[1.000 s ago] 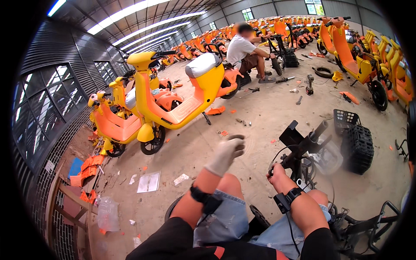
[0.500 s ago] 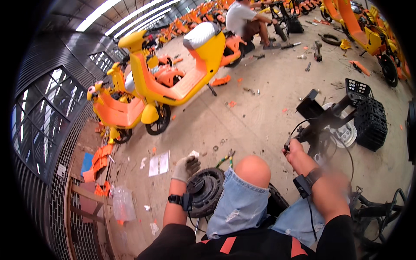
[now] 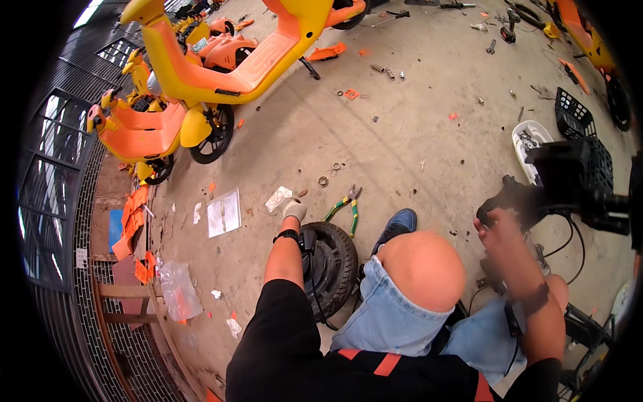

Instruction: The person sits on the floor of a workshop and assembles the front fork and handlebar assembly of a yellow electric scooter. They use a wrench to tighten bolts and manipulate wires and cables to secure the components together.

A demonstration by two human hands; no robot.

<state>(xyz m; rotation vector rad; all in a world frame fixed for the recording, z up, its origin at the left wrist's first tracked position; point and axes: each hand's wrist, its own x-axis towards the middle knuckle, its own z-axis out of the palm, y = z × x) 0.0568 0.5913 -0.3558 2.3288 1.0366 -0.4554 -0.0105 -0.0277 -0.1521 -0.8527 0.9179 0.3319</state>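
My left hand (image 3: pixel 295 210), in a pale work glove, is just beyond a black wheel with a thick tyre (image 3: pixel 347 258) lying flat beside my left leg. Its fingers are hidden behind the back of the glove. A crumpled white scrap (image 3: pixel 278 199) lies beside it. On the floor to its right lie pliers with green and yellow handles (image 3: pixel 353 218), jaws pointing away. My bare right hand (image 3: pixel 499 231) is at a dark scooter frame part (image 3: pixel 516 197) over my right leg. Motion smears its fingers, so their grip is unclear. A black cable (image 3: pixel 581 251) hangs from the assembly.
A white tray of small metal parts (image 3: pixel 519 149) and a black basket (image 3: pixel 569 110) stand at the right. A yellow and orange scooter (image 3: pixel 248 77) stands at the far left. Metal rings (image 3: pixel 323 181), a clear plastic bag (image 3: pixel 179 291) and a wooden frame (image 3: pixel 124 291) lie around.
My left hand has moved forward past the wheel. My right hand and the dark frame part have shifted right, the frame turning. The view has tilted down, bringing the pliers and tray into fuller sight.
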